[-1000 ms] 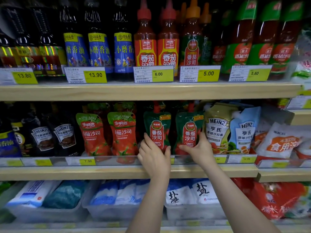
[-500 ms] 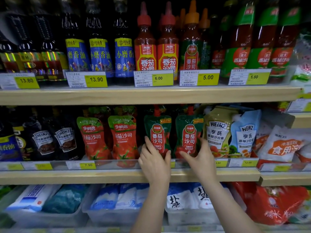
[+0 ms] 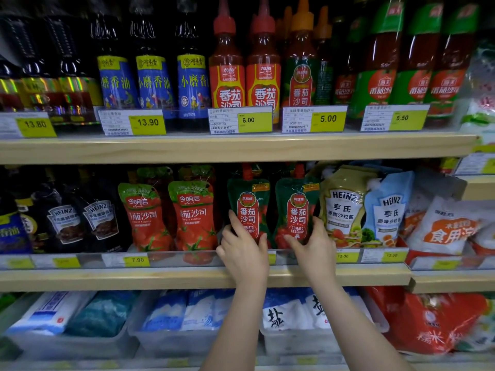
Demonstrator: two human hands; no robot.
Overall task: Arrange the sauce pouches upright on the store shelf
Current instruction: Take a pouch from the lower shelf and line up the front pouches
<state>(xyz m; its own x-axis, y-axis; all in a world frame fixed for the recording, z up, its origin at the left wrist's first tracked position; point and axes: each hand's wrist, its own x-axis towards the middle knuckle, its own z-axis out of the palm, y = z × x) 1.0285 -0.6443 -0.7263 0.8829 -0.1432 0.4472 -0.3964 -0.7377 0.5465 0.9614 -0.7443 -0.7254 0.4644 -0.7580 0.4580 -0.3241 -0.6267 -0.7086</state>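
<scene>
green soft ketchup pouches stand upright at the middle wooden shelf's front edge; left hand grips the left pouch, right hand grips the right pouch.

Two ketchup pouches stand side by side on the middle shelf.

Green pouches with red labels; yellow price tags.
</scene>
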